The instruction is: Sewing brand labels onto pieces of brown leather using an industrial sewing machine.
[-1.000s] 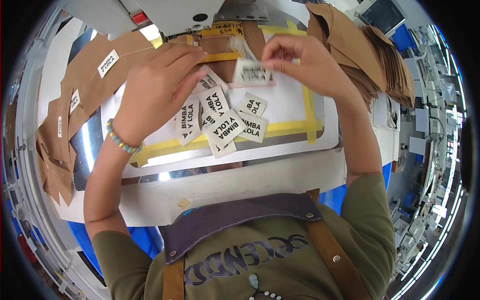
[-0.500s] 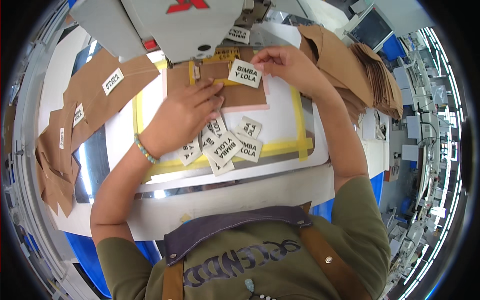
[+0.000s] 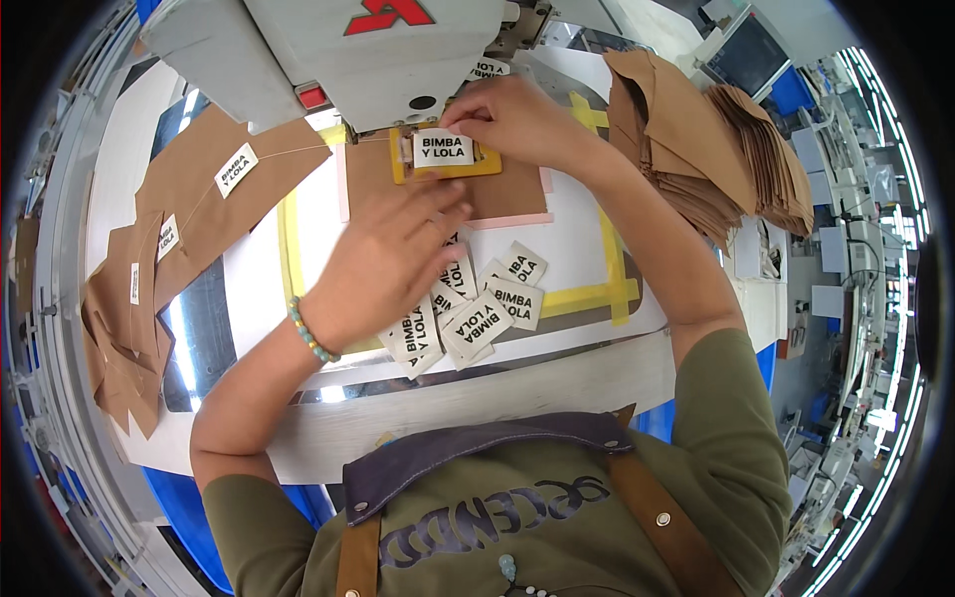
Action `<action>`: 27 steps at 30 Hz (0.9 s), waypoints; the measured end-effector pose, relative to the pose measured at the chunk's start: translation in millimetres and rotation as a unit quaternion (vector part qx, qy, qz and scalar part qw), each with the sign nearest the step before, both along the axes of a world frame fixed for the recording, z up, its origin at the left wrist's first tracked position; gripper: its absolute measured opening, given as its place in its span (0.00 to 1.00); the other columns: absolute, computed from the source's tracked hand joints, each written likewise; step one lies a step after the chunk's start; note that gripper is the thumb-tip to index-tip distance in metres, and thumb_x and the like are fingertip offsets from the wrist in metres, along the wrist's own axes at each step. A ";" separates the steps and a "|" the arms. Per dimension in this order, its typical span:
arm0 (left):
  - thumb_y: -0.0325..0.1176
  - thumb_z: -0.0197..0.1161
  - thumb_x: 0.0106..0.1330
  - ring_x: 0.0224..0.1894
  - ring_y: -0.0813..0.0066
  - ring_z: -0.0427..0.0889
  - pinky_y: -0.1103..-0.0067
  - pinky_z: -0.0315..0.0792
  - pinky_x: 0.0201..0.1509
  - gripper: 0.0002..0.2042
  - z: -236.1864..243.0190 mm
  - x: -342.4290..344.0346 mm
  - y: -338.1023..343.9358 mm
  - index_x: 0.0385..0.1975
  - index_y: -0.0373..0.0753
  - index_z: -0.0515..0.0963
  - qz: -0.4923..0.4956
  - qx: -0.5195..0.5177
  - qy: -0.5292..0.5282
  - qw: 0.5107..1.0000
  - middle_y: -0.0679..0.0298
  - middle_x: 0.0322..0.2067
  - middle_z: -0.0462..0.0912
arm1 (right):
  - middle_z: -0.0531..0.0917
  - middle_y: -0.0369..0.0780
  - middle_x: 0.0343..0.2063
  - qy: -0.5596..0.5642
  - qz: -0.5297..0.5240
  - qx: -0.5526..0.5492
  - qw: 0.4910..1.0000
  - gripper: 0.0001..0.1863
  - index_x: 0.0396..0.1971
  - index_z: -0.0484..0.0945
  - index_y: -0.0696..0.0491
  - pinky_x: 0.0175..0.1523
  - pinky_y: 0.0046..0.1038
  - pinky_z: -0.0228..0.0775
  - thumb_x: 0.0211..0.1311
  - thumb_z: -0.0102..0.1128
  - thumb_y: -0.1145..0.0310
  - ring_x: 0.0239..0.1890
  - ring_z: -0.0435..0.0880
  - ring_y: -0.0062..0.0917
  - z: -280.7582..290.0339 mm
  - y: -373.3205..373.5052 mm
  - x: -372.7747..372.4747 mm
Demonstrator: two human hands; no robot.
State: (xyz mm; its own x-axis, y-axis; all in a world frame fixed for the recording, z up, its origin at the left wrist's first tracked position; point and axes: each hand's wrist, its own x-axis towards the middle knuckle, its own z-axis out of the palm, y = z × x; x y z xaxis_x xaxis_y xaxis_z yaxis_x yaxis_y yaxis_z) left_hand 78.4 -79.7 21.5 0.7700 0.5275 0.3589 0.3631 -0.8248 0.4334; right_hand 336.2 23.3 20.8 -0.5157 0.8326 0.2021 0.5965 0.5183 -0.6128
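Note:
My right hand [image 3: 502, 119] has closed fingertips on the upper edge of a white printed label [image 3: 443, 147], which lies inside a yellow rectangular template [image 3: 403, 171] beneath the sewing machine head [image 3: 378, 70]. The template rests on a brown fabric panel [image 3: 507, 199] edged with pink strips. My left hand [image 3: 383, 259], a beaded bracelet at its wrist, hovers just below the template with slightly blurred fingers apart. Beside and under it, several loose printed labels [image 3: 477, 323] lie in a pile on a white board [image 3: 582, 259] with yellow tape.
Brown pieces [image 3: 219, 209] with attached labels and thread trail along the left. Several stacks of brown cut pieces [image 3: 686, 139] sit at the right. A monitor [image 3: 746, 55] stands at the back right, and blue bins [image 3: 174, 502] show below the table's front edge.
My right hand has carried the label leftward into the yellow template. My left hand has dropped away from the template's left side toward the loose labels.

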 end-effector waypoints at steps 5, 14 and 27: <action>0.30 0.70 0.70 0.70 0.47 0.78 0.59 0.75 0.73 0.17 -4.3 -17.7 29.4 0.56 0.31 0.85 0.109 0.080 -0.004 0.991 0.55 0.62 0.86 | 0.91 0.44 0.37 -0.031 -0.008 0.001 0.999 0.10 0.39 0.92 0.55 0.48 0.36 0.81 0.63 0.64 0.70 0.38 0.90 0.37 9.4 -2.7 -11.2; 0.32 0.69 0.73 0.76 0.51 0.70 0.60 0.67 0.79 0.23 -19.6 -16.2 38.7 0.66 0.33 0.80 0.110 0.059 0.056 0.991 0.58 0.69 0.80 | 0.88 0.42 0.47 -0.066 0.028 0.104 0.992 0.10 0.41 0.92 0.54 0.54 0.38 0.81 0.67 0.64 0.69 0.48 0.88 0.39 1.5 -18.3 4.0; 0.31 0.68 0.73 0.78 0.50 0.66 0.59 0.63 0.82 0.20 -20.4 -17.9 43.7 0.63 0.35 0.81 0.106 0.009 0.040 0.993 0.58 0.71 0.77 | 0.90 0.36 0.47 -0.147 -0.037 0.295 0.944 0.11 0.43 0.91 0.52 0.55 0.36 0.84 0.62 0.66 0.71 0.52 0.87 0.34 4.8 -21.7 24.2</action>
State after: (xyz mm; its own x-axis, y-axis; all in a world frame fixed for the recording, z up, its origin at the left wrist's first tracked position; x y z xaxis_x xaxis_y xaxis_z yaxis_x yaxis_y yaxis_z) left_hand 60.5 -36.0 1.0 0.6680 0.6755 0.3123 0.5627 -0.7331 0.3820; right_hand 360.5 1.6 25.6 -0.5656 0.6566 0.4990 0.7440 0.6672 -0.0346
